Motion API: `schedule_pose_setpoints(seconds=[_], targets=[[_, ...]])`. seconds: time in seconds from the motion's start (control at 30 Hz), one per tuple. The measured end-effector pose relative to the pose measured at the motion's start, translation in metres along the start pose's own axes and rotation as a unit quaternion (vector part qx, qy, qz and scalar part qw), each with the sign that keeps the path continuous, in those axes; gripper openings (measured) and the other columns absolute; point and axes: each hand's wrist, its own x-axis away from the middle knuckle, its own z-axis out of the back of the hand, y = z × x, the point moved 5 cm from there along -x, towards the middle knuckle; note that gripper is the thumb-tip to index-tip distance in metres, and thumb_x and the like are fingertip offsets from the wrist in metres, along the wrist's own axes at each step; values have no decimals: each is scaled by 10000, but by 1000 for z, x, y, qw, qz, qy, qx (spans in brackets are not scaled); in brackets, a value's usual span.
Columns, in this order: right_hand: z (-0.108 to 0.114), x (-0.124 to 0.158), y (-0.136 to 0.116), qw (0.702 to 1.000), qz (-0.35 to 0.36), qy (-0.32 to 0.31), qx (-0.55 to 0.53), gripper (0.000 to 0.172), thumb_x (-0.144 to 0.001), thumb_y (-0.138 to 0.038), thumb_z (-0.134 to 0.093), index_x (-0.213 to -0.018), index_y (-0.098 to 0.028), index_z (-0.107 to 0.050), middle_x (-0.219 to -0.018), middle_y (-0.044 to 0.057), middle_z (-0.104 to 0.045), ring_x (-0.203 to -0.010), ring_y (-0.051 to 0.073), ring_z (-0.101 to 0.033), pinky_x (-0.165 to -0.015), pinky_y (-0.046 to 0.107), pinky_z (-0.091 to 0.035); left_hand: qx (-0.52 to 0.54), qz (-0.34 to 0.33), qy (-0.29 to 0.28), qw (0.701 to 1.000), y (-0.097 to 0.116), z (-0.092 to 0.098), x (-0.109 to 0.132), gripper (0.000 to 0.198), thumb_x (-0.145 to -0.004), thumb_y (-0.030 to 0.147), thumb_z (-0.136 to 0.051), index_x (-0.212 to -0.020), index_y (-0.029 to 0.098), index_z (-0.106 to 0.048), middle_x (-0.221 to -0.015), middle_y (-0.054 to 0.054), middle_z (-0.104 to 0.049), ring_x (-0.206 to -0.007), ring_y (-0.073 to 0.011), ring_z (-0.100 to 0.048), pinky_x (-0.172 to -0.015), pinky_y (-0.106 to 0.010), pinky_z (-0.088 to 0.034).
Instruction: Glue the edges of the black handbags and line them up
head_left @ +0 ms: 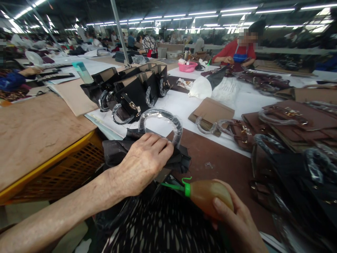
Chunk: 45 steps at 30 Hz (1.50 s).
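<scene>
My left hand (147, 163) is closed over the edge of a black handbag (116, 151) at the table's near edge. The bag's round handle (161, 114), wrapped in clear plastic, arches up just beyond my knuckles. In my right hand (234, 211) is a squeeze bottle (210, 196) of amber liquid, lying on its side with its green nozzle pointing left. The nozzle tip reaches under my left hand, near the bag; whether it touches the bag is hidden. My left fingertips are out of sight behind the black material.
Several black handbags (137, 93) stand beyond my left hand. Brown bags (284, 119) and black ones lie piled at right. A brown sheet (218, 161) covers the near tabletop. A yellow crate (65, 168) under a wooden board is at left. A person in red (218, 52) works across the table.
</scene>
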Motion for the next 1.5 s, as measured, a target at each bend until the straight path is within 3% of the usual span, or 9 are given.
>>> schedule_pose_setpoints(seconds=[0.5, 0.77, 1.13, 1.5], targets=[[-11, 12, -5, 1000, -21, -6, -5, 630, -636, -512, -688, -1117, -186, -443, -682, 3, -597, -500, 155, -493, -386, 218, -395, 4, 5, -3, 1000, -1, 0, -1, 323, -761, 146, -468, -1071, 70, -520, -1042, -145, -581, -983, -285, -496, -847, -431, -400], [-13, 14, 5, 999, -30, -26, -37, 639, -641, -517, -691, -1119, -182, -431, -633, 6, -597, -457, 151, -480, -368, 216, -373, 9, 11, -14, 1000, -2, -1, -2, 332, -759, 128, -461, -1081, 68, -519, -1040, -140, -579, -975, -281, -495, -840, -426, -403], [-18, 9, 15, 991, -51, 15, -125, 497, -656, -519, -680, -976, -158, -560, -629, 38, -605, -422, 141, -526, -322, 167, -310, 9, 14, -18, 1000, -1, 0, -2, 334, -756, 128, -469, -1082, 70, -515, -1036, -145, -577, -982, -283, -495, -845, -426, -399], [-22, 17, 17, 991, -71, -14, -117, 488, -696, -526, -644, -986, -145, -546, -638, 53, -615, -438, 134, -533, -327, 150, -316, 7, 16, -27, 999, -2, -1, -4, 344, -752, 127, -465, -1089, 71, -506, -1035, -143, -574, -987, -285, -490, -845, -430, -395]])
